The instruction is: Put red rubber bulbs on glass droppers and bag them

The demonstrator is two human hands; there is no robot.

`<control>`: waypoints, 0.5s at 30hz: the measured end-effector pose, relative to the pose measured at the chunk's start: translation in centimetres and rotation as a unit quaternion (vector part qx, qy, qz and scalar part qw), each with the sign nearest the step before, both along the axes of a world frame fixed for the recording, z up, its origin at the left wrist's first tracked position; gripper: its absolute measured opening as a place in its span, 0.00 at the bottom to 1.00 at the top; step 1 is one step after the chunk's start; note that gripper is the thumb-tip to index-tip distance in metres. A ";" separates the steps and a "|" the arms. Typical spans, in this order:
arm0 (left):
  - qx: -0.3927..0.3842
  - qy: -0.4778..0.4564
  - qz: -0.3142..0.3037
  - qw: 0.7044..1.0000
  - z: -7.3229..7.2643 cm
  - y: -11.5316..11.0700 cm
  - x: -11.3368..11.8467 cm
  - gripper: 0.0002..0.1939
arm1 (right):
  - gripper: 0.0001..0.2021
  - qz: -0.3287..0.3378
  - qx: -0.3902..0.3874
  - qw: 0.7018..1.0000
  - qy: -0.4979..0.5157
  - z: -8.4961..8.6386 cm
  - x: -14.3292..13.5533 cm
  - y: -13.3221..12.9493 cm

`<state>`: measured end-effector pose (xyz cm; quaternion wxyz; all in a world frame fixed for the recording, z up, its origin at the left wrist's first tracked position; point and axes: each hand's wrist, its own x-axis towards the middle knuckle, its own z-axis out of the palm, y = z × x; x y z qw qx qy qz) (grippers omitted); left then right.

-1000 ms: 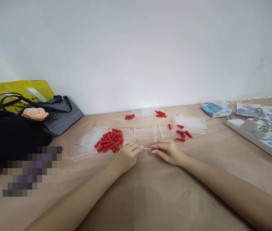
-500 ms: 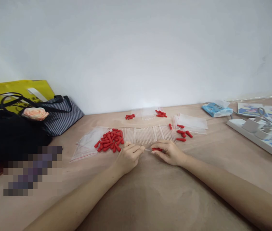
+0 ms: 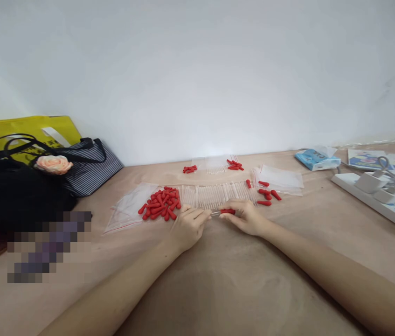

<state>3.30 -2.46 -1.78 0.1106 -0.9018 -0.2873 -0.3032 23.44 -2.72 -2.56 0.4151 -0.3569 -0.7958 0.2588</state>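
Observation:
Between my hands is a thin clear glass dropper tube (image 3: 216,213), with a red rubber dropper bulb (image 3: 227,211) at its right end. My left hand (image 3: 190,227) is closed on the tube, its fingers hiding much of it. The bulb is pinched in the fingers of my right hand (image 3: 249,218). Just beyond my hands, many clear tubes (image 3: 211,196) lie side by side in a row. A pile of red bulbs (image 3: 160,204) sits to the left, partly on a clear zip bag (image 3: 123,212). Several loose bulbs (image 3: 264,203) lie right of the row.
Farther back are more tubes on a bag (image 3: 214,164) between two small bulb groups. Another zip bag (image 3: 281,179) lies at right. A blue tissue pack (image 3: 318,159) and a power strip (image 3: 375,196) with plugs stand right; bags (image 3: 92,165) sit left.
Both hands have moved slightly away from me, toward the tube row, keeping hold of the tube and bulb. The rest of the view has shifted slightly right.

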 end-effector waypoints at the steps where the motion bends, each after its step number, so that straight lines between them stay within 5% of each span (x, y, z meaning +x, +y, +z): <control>1: -0.015 -0.020 0.002 1.000 0.0 -0.1 0.1 0.09 | 0.11 -0.012 -0.046 0.998 0.049 0.0 -0.2 0.1; 6: -0.127 -0.075 0.042 0.988 0.5 -0.7 0.9 0.10 | 0.15 0.001 -0.239 0.938 0.253 0.2 -1.7 -0.1; 15: -0.203 -0.094 0.041 0.974 1.2 -1.1 2.0 0.13 | 0.13 -0.019 -0.265 0.914 0.306 1.5 -3.1 -1.0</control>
